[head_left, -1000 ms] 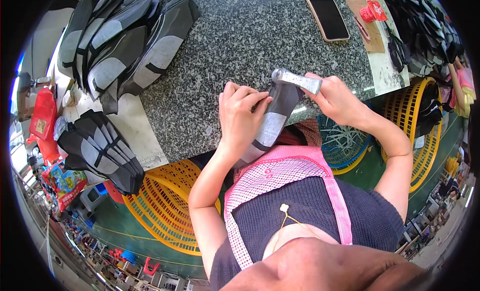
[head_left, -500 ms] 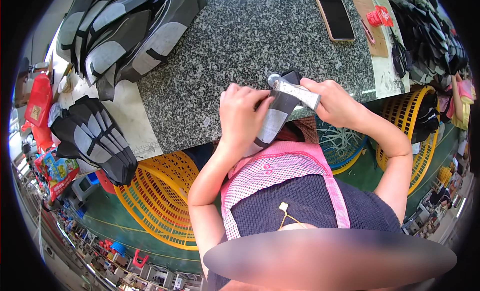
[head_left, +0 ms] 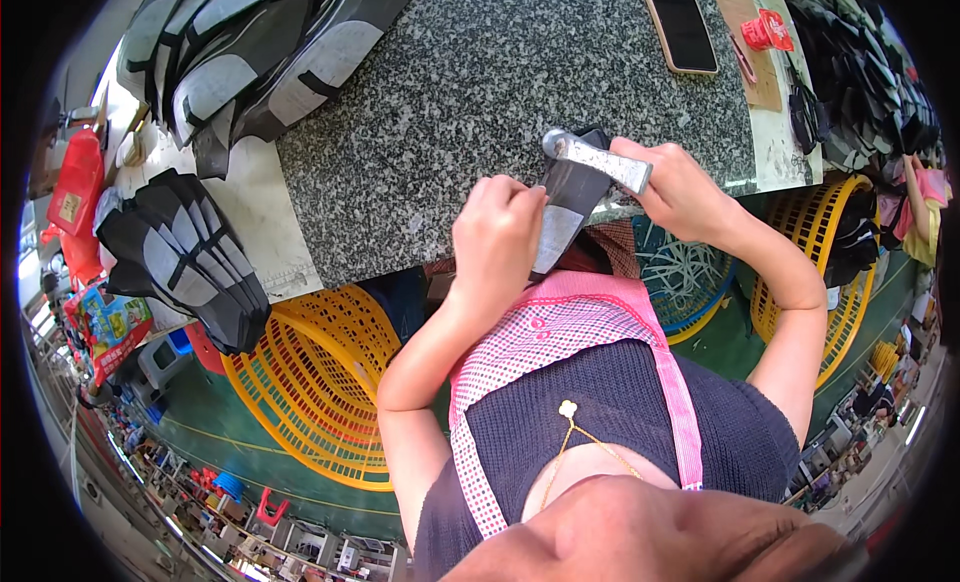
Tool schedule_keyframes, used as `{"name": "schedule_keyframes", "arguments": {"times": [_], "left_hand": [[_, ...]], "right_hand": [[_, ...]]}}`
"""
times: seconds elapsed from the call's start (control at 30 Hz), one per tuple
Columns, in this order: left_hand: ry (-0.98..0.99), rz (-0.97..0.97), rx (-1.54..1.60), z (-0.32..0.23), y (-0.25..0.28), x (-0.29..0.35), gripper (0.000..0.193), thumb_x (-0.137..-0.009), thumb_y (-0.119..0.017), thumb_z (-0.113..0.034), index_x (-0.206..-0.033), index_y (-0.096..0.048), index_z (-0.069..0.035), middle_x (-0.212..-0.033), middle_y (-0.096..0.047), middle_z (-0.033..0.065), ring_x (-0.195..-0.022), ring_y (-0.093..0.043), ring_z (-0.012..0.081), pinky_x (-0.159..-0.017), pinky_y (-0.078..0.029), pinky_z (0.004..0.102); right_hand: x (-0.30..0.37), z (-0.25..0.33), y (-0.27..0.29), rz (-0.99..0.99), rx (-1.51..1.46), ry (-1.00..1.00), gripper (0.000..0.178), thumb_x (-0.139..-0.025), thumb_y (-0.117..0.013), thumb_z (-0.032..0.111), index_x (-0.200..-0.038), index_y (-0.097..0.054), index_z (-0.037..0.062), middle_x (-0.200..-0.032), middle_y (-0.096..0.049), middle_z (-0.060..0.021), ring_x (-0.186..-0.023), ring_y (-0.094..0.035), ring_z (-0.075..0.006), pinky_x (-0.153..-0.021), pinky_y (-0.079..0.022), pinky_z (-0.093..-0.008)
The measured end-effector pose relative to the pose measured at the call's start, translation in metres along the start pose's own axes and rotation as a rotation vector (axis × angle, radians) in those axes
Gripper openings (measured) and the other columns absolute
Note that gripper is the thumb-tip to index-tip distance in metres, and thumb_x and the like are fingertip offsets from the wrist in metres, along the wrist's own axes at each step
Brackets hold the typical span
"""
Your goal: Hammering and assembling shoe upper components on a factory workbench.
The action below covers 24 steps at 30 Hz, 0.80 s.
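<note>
A metal hammer is in my right hand, its head lying across the upper part of a dark piece. That piece is flat, black with a grey patch, and looks like a shoe-upper panel. It slants over the near edge of the granite slab, its lower end close to my pink apron. At its left edge, my left hand has its fingers curled and pinched on it. The hammer and my left fingers partly cover the piece, and its far tip shows just beyond the hammer head.
Similar black-and-grey pieces lie in a pile at the far left and a fanned stack nearer. A phone and red cup are at the far right. Yellow baskets and a tub of white strips stand below the table.
My left fingers have curled in more and sit slightly lower along the piece. The hammer stays over its upper part, and the whole view has shifted a little.
</note>
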State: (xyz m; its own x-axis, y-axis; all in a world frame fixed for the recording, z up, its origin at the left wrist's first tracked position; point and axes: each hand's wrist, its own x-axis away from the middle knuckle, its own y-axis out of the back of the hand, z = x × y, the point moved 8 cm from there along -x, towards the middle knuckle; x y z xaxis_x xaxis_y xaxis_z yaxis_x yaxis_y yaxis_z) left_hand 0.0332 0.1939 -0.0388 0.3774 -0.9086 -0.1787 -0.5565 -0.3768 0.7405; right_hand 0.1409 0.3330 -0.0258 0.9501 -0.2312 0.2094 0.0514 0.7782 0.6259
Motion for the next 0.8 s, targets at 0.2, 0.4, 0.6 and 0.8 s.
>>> {"name": "schedule_keyframes", "arguments": {"times": [0.2, 0.4, 0.6, 0.8], "left_hand": [[-0.149, 0.001, -0.049, -0.011, -0.001, 0.004, 0.014, -0.081, -0.069, -0.003, -0.094, -0.07, 0.002, -0.087, -0.061, 0.0115, -0.083, -0.061, 0.0274, -0.07, -0.052, 0.0383], [0.104, 0.072, 0.181, 0.011, 0.005, 0.016, 0.013, -0.08, -0.072, -0.001, -0.093, -0.073, -0.001, -0.088, -0.065, 0.0112, -0.084, -0.064, 0.0288, -0.073, -0.053, 0.0388], [-0.115, 0.064, -0.037, -0.012, 0.003, 0.019, 0.022, -0.076, -0.068, 0.003, -0.098, -0.069, 0.001, -0.092, -0.061, 0.0125, -0.087, -0.061, 0.0295, -0.073, -0.053, 0.0386], [-0.172, -0.009, -0.03, -0.013, -0.005, -0.015, 0.017, -0.081, -0.067, 0.002, -0.098, -0.069, -0.001, -0.09, -0.061, 0.012, -0.086, -0.061, 0.0305, -0.074, -0.052, 0.0398]], "right_hand": [[0.01, 0.017, -0.015, 0.037, 0.041, 0.007, 0.011, -0.094, -0.052, 0.009, -0.1, -0.052, 0.0002, -0.074, -0.062, -0.0248, -0.075, -0.063, -0.0475, -0.065, -0.049, -0.0559], [0.006, 0.01, -0.012, 0.005, 0.061, 0.029, 0.013, -0.097, -0.053, 0.014, -0.1, -0.051, 0.0013, -0.075, -0.063, -0.0238, -0.075, -0.064, -0.0464, -0.064, -0.049, -0.0548], [0.02, 0.02, -0.023, 0.029, -0.018, 0.095, 0.01, -0.094, -0.054, 0.009, -0.099, -0.05, 0.0016, -0.07, -0.061, -0.0236, -0.073, -0.064, -0.0456, -0.06, -0.05, -0.052], [0.02, -0.014, 0.012, -0.207, -0.073, -0.089, 0.014, -0.095, -0.054, 0.009, -0.103, -0.056, -0.0028, -0.068, -0.059, -0.0239, -0.068, -0.065, -0.0434, -0.059, -0.049, -0.0471]]}}
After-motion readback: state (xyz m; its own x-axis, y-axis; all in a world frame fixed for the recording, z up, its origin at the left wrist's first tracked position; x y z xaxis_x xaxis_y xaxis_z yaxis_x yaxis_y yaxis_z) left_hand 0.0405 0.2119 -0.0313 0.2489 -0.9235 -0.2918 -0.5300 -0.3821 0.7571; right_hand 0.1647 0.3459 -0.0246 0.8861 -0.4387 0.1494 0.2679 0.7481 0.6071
